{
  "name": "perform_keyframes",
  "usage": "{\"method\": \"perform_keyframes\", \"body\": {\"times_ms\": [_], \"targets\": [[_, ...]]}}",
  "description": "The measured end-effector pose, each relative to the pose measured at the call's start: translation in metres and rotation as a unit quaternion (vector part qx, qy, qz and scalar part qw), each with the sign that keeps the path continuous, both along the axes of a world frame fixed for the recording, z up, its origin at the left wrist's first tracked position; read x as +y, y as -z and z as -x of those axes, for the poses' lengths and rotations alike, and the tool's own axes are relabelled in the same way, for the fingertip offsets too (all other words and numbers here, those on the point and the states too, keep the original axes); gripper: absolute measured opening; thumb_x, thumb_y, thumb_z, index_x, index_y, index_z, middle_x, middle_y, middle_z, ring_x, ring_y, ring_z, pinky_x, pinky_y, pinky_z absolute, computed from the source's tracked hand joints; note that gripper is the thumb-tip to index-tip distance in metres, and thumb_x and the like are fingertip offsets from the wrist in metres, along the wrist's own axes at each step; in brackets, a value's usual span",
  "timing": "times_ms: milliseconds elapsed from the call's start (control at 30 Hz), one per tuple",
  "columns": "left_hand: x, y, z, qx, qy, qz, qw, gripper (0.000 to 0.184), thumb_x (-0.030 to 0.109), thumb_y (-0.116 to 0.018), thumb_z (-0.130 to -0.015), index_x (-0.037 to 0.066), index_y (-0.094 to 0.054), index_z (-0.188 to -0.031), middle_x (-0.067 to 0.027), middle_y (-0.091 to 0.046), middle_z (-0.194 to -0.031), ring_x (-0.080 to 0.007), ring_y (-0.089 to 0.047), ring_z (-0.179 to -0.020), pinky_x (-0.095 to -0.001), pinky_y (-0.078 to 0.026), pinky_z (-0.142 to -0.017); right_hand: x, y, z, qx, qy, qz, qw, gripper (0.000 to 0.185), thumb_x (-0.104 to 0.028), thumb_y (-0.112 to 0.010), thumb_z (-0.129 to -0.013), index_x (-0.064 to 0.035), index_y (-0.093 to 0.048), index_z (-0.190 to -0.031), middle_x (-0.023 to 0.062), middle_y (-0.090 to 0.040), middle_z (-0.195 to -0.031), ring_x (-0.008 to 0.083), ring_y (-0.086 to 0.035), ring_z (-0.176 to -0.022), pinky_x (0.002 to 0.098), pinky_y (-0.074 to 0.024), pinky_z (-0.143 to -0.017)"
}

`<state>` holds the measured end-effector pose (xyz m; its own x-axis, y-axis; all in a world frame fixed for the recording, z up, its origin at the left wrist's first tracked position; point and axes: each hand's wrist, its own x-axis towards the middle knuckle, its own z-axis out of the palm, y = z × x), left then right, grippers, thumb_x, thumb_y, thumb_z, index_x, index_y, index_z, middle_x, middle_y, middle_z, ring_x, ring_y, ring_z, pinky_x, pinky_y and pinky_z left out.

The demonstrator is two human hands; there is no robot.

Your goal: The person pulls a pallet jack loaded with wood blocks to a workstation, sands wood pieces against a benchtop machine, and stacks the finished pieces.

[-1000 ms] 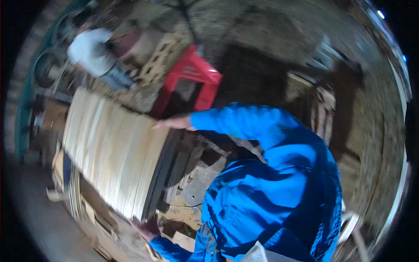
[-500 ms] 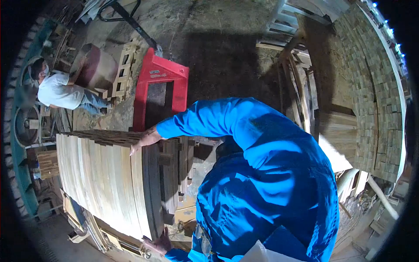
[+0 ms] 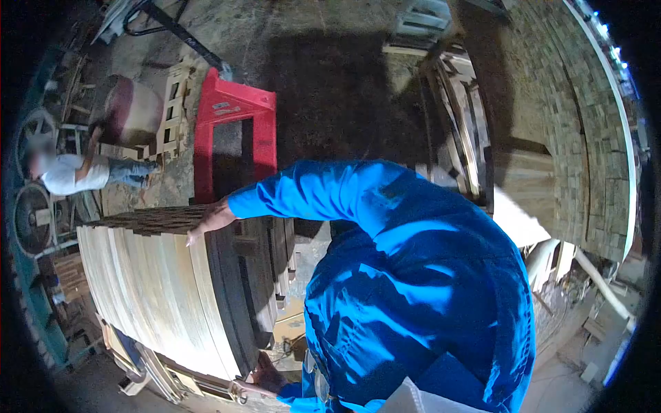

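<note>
A stack of long, pale wooden boards [image 3: 148, 296] lies side by side in front of me, on the left of the head view. My right hand [image 3: 212, 220] is at the upper end of the boards near me, its thumb over the top face and its other fingers partly hidden behind the end. At the opposite end, my left hand [image 3: 267, 377] is closed around the lower corner of the near wooden board [image 3: 213, 310], thumb on top. Both arms are in blue sleeves. Below the top layer, darker boards [image 3: 255, 289] show on the stack's near side.
A red pallet jack [image 3: 237, 96] stands beyond the stack's upper end. Near a large drum-shaped object [image 3: 132, 110] and a wooden pallet [image 3: 173, 107] is a person in a pale shirt [image 3: 76, 173]. Wood-strip panels [image 3: 571, 131] and a pale hose [image 3: 602, 282] are at right.
The view has shifted, so the pallet jack and boards appear farther left. Both hands stay at the board ends. The other person has changed posture beside the drum-shaped object.
</note>
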<state>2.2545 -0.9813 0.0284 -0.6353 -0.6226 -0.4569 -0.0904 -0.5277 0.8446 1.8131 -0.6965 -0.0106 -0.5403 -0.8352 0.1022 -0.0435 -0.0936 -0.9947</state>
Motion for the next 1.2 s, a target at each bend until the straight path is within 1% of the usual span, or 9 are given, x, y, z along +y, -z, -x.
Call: {"method": "perform_keyframes", "body": {"times_ms": [167, 200, 300, 500, 567, 667, 767, 967, 1200], "targets": [[0.000, -0.004, 0.009, -0.028, 0.016, 0.028, 0.999, 0.077, 0.065, -0.066, -0.094, 0.010, -0.054, -0.148, -0.0168, -0.066, -0.137, -0.0353, -0.065, -0.121, -0.0518, -0.054, -0.103, 0.004, -0.002, -0.016, 0.064, 0.127, 0.105, 0.984, 0.085, -0.057, -0.067, -0.098, -0.0010, -0.043, -0.158, 0.0195, -0.043, -0.165, 0.0298, -0.037, -0.153, 0.0403, -0.0279, -0.127], [-0.001, -0.006, 0.012, -0.030, 0.015, 0.033, 0.999, 0.078, 0.065, -0.065, -0.094, 0.010, -0.053, -0.148, -0.0164, -0.065, -0.137, -0.0350, -0.065, -0.121, -0.0516, -0.054, -0.103, 0.005, -0.003, -0.019, 0.130, 0.162, 0.130, 0.969, 0.080, -0.056, -0.059, -0.104, -0.0038, -0.039, -0.162, 0.0187, -0.036, -0.169, 0.0288, -0.033, -0.156, 0.0398, -0.0234, -0.129], [0.015, -0.010, 0.013, -0.013, -0.029, 0.032, 0.999, 0.078, 0.065, -0.064, -0.095, 0.011, -0.051, -0.150, -0.0151, -0.065, -0.138, -0.0341, -0.065, -0.121, -0.0511, -0.054, -0.102, -0.013, 0.029, -0.007, -0.022, -0.106, 0.093, 0.990, 0.071, -0.055, -0.026, -0.114, -0.0066, -0.033, -0.165, 0.0125, -0.024, -0.174, 0.0257, -0.015, -0.162, 0.0420, -0.0085, -0.134], [0.006, 0.010, 0.000, 0.028, -0.109, -0.037, 0.993, 0.085, 0.070, -0.064, -0.092, 0.004, -0.055, -0.146, -0.0197, -0.056, -0.150, -0.0408, -0.053, -0.136, -0.0566, -0.044, -0.114, 0.017, -0.017, -0.007, -0.075, -0.087, -0.060, 0.992, 0.073, -0.058, -0.035, -0.110, -0.0057, -0.040, -0.162, 0.0135, -0.031, -0.171, 0.0255, -0.022, -0.160, 0.0420, -0.0129, -0.132], [0.000, 0.034, -0.017, 0.049, -0.120, -0.016, 0.991, 0.089, 0.075, -0.057, -0.094, 0.009, -0.046, -0.153, -0.0186, -0.056, -0.149, -0.0343, -0.055, -0.136, -0.0511, -0.047, -0.111, 0.021, -0.021, -0.003, -0.071, -0.091, -0.084, 0.990, 0.074, -0.058, -0.037, -0.109, -0.0054, -0.042, -0.161, 0.0139, -0.033, -0.170, 0.0255, -0.024, -0.159, 0.0420, -0.0143, -0.131], [0.020, 0.032, -0.030, -0.013, -0.196, 0.031, 0.980, 0.107, 0.080, -0.056, -0.093, 0.007, -0.025, -0.165, -0.0239, -0.041, -0.161, -0.0370, -0.042, -0.148, -0.0512, -0.032, -0.122, 0.025, -0.024, 0.002, -0.066, -0.098, -0.115, 0.986, 0.075, -0.059, -0.041, -0.107, -0.0050, -0.045, -0.159, 0.0144, -0.037, -0.168, 0.0254, -0.027, -0.158, 0.0420, -0.0165, -0.130], [0.070, 0.028, -0.023, 0.004, -0.281, 0.075, 0.957, 0.099, 0.073, -0.056, -0.098, 0.006, -0.027, -0.165, -0.0234, -0.035, -0.166, -0.0355, -0.039, -0.151, -0.0484, -0.029, -0.125, 0.026, -0.019, 0.007, -0.058, -0.100, -0.143, 0.983, 0.076, -0.061, -0.046, -0.106, -0.0045, -0.048, -0.158, 0.0149, -0.041, -0.167, 0.0253, -0.030, -0.157, 0.0420, -0.0186, -0.129], [0.188, 0.022, 0.025, 0.025, -0.317, 0.049, 0.947, 0.080, 0.061, -0.061, -0.102, 0.007, -0.039, -0.156, -0.0200, -0.050, -0.148, -0.0321, -0.052, -0.135, -0.0465, -0.043, -0.116, 0.025, 0.029, 0.033, -0.101, -0.166, -0.145, 0.970, 0.080, -0.064, -0.055, -0.102, -0.0046, -0.052, -0.155, 0.0123, -0.053, -0.158, 0.0241, -0.041, -0.151, 0.0423, -0.0244, -0.127], [0.226, 0.016, 0.151, 0.077, -0.215, -0.102, 0.968, 0.119, 0.088, -0.047, -0.091, 0.019, 0.009, -0.170, -0.0213, -0.007, -0.176, -0.0389, -0.021, -0.160, -0.0529, -0.028, -0.127, 0.030, -0.003, 0.039, -0.161, -0.215, -0.180, 0.946, 0.080, -0.068, -0.062, -0.097, -0.0042, -0.063, -0.145, 0.0120, -0.061, -0.149, 0.0221, -0.048, -0.144, 0.0412, -0.0310, -0.123]]}}
